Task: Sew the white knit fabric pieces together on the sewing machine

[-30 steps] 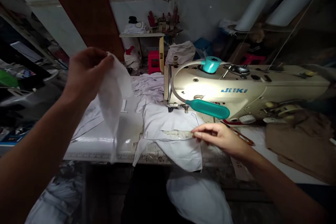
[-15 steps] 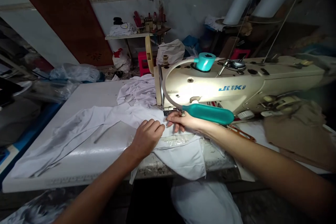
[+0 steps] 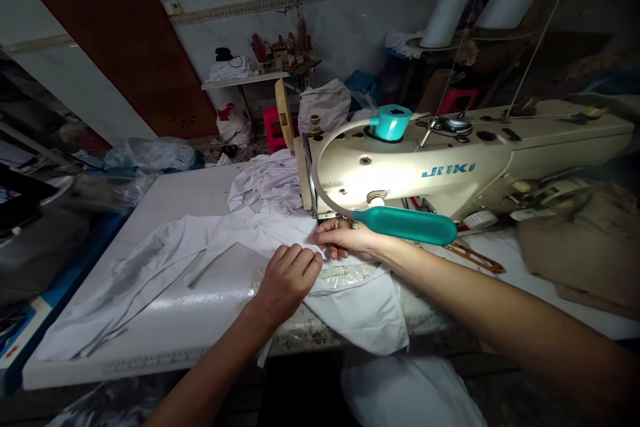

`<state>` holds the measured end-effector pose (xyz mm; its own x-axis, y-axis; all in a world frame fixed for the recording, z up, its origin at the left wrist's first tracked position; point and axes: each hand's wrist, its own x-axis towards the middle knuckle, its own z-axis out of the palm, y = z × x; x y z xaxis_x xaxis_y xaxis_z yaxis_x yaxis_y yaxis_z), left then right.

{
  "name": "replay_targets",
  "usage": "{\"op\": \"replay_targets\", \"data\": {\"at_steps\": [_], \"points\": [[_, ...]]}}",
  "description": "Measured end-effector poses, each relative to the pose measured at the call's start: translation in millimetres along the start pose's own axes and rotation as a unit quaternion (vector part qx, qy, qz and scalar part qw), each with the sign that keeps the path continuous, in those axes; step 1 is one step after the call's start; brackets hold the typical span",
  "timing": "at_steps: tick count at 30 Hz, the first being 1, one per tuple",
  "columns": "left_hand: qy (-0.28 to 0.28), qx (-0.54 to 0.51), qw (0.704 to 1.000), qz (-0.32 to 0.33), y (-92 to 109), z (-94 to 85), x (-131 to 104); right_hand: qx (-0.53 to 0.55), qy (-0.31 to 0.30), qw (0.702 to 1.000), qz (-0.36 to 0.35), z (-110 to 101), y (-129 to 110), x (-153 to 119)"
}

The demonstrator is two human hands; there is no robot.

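Note:
White fabric (image 3: pixel 240 230) is spread over the table and under the head of a sewing machine (image 3: pixel 380 167) marked JUKI. My left hand (image 3: pixel 291 277) is closed in a fist on the fabric near the table's front edge, gripping its edge. Just to the right, beside the needle area, my right hand (image 3: pixel 340 237) pinches the same fabric between thumb and fingers. The needle and presser foot are mostly hidden behind that hand and the green lamp (image 3: pixel 410 224). A flap of the fabric hangs over the front edge below my hands.
Orange thread snips (image 3: pixel 475 258) lie right of my right forearm, with brown cloth (image 3: pixel 575 253) beyond. The white tabletop (image 3: pixel 185 180) extends left. Large thread cones (image 3: pixel 447 10) stand behind the machine. A pink stool (image 3: pixel 273 128) is on the floor behind.
My right hand's fingers have closed onto the fabric, and a fabric edge now shows raised between my hands. The whole view has shifted slightly.

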<state>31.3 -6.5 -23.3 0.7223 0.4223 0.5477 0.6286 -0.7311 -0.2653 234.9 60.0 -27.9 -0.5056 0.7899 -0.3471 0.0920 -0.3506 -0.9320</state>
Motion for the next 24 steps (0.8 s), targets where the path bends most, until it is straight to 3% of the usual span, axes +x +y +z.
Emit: {"op": "replay_targets", "data": {"at_steps": [7,13,18,24], "points": [[-0.022,-0.013,1.0,0.0,-2,-3.7,3,0.077,0.013,0.997,-0.004,-3,1,-2],[-0.023,-0.025,0.999,-0.011,-2,-0.9,1,0.05,0.033,0.998,-0.018,-2,2,-8],[-0.043,-0.02,0.999,-0.007,-8,2.7,5,-0.02,0.112,0.989,-0.094,-1,9,-17],[-0.103,0.016,0.994,0.038,-20,13.2,15,-0.123,0.234,0.948,-0.177,-3,25,-12]]}}
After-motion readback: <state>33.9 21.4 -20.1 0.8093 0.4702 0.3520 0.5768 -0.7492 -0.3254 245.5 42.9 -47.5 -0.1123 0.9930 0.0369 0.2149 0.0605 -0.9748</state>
